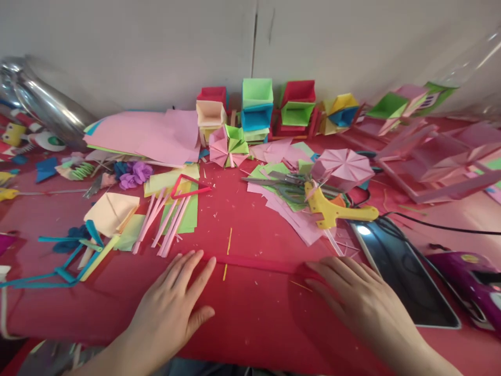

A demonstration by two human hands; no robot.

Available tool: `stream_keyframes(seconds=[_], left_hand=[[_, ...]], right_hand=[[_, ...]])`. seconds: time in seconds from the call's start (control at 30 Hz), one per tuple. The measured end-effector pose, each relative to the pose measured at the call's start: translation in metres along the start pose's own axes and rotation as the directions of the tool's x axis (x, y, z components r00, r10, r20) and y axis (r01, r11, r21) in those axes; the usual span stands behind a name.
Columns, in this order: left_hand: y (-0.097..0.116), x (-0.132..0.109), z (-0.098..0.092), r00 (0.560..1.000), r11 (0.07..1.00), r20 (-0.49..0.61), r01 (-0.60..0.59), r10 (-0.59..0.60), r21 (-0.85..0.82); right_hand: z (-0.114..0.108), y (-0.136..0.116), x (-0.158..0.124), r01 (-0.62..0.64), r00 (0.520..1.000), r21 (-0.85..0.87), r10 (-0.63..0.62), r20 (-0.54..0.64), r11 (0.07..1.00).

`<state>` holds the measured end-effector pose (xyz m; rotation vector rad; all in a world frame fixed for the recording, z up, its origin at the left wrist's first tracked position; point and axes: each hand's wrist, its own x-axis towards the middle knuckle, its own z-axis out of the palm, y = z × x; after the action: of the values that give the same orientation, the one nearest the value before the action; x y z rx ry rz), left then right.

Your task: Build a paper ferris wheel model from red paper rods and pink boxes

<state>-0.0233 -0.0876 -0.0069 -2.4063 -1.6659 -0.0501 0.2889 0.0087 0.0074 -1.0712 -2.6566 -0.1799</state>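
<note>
A long, narrow red paper strip (pixel 258 263) lies across the red table in front of me. My left hand (pixel 172 297) rests flat at its left end, fingers spread on the strip. At the other end, my right hand (pixel 356 292) lies with outstretched fingers pressing on the strip; its fingertips partly cover that end. Just beyond the left hand are several thin pink paper sticks (pixel 176 224) and a red paper triangle (pixel 190 188). To the right hand's right is a dark-screened tablet (pixel 407 271).
A yellow glue gun (pixel 332 206) and scissors (pixel 274 180) lie on paper scraps at the right. Folded paper boxes (pixel 256 104) line the wall. Pink paper sheets (pixel 148 133) are stacked back left, blue paper strips (pixel 66 271) lie left, and a purple tool (pixel 465 282) sits far right.
</note>
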Motion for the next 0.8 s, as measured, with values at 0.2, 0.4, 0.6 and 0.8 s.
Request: stream_keyframes(seconds=[0.2,0.4,0.6,0.8], left_hand=[[0.004,0.023,0.002,0.999,0.995,0.027,-0.042,0.045,-0.089],[-0.01,0.079,0.0,0.981,0.944,0.192,0.054,0.01,-0.326],[-0.015,0.107,0.005,0.985,0.864,0.147,0.153,-0.093,-0.479],[-0.026,0.1,0.017,0.991,0.89,-0.064,0.079,-0.12,-0.449]], right_hand=[[0.001,-0.006,-0.022,-0.138,0.99,0.166,0.137,0.013,0.977],[0.013,-0.057,-0.022,-0.299,0.952,0.307,0.305,0.028,0.904],[0.024,-0.104,-0.001,-0.253,0.958,0.226,0.276,-0.08,0.941],[0.02,-0.107,0.007,-0.207,0.969,0.174,0.227,-0.1,0.963]])
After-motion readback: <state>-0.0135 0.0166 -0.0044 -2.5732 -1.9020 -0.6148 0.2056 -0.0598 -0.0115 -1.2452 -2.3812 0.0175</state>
